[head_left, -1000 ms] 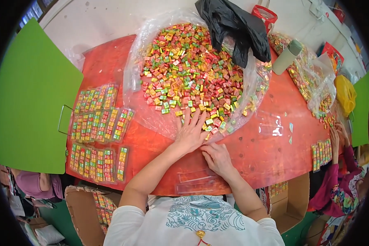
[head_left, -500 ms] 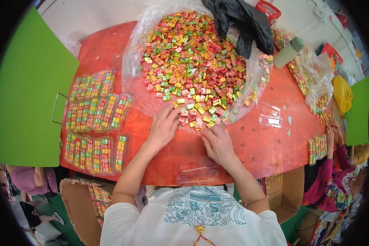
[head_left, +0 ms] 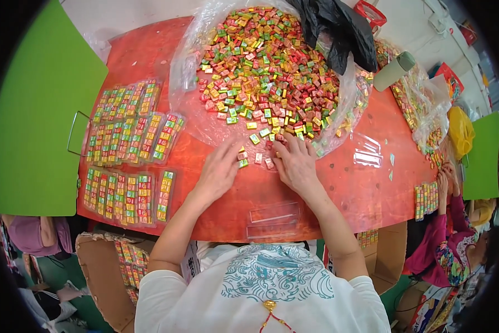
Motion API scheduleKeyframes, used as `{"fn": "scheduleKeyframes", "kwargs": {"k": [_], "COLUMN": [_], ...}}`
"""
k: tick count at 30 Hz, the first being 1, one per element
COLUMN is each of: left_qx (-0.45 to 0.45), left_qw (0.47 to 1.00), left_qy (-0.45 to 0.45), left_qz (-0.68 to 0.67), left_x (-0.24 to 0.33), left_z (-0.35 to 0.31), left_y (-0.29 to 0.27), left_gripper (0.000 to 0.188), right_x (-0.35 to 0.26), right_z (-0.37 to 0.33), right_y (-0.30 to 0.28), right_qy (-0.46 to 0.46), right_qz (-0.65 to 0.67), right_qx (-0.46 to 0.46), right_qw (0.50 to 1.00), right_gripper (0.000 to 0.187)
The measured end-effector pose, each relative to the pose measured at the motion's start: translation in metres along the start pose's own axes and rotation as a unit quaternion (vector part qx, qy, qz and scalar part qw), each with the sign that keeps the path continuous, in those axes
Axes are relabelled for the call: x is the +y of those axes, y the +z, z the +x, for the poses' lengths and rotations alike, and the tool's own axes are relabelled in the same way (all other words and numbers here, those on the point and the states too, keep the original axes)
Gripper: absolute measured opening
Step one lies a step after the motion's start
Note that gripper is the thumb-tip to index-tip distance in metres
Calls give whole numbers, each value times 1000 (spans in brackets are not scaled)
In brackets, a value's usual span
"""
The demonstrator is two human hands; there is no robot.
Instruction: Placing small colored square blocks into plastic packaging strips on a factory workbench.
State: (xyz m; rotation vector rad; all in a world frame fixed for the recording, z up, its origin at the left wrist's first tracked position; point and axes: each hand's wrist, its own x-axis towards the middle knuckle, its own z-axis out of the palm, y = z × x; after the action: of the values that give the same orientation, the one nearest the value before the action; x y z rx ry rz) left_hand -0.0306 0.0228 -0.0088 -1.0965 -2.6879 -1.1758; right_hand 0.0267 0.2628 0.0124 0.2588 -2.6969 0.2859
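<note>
A large heap of small foil-wrapped blocks (head_left: 266,72), red, yellow, green and orange, lies on a clear plastic sheet (head_left: 180,83). At the heap's near edge my left hand (head_left: 219,169) is open, its fingers stretched forward beside a short column of blocks (head_left: 243,156). My right hand (head_left: 298,166) is also open, fingers bent down at the heap and thumb apart; its fingertips partly cover the blocks there. A few loose blocks (head_left: 258,158) lie between the hands. Two empty clear plastic trays (head_left: 273,212) rest on the red table (head_left: 216,222) in front of me.
Filled clear trays (head_left: 127,139) stand in rows at the left. A black plastic bag (head_left: 346,33) lies over the heap's far right, beside a green bottle (head_left: 394,71). Cardboard boxes (head_left: 102,277) sit below the table. Another person's hands (head_left: 446,177) work at the far right.
Both hands have moved slightly forward relative to the table edge, the right one further onto the heap's near edge. Blocks between the hands have thinned out and shifted. The view has tilted slightly.
</note>
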Motion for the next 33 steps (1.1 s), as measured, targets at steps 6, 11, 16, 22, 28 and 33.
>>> {"fn": "scheduleKeyframes", "kwargs": {"k": [6,11,16,22,28,33], "left_qx": [12,-72,4,-10,-58,-86], "left_qw": [989,975,977,971,975,979], "left_qy": [-3,-8,24,-36,-62,-34], "left_qz": [146,211,213,234,206,180], "left_x": [-14,-7,-22,-3,7,-6], "left_z": [28,42,30,21,21,25], "left_y": [-2,-8,3,-3,-22,-25], "left_gripper": [56,51,28,25,37,46], "right_x": [-34,-62,-52,-40,-38,-23], "right_z": [13,19,18,14,16,13], "right_y": [11,20,29,31,26,10], "right_qy": [-36,-25,-17,-33,-41,-15], "right_qz": [47,-2,15,24,46,82], "right_qx": [-24,-81,-76,-68,-56,-36], "right_qw": [998,996,997,997,997,996], "right_gripper": [31,34,34,32,36,36]}}
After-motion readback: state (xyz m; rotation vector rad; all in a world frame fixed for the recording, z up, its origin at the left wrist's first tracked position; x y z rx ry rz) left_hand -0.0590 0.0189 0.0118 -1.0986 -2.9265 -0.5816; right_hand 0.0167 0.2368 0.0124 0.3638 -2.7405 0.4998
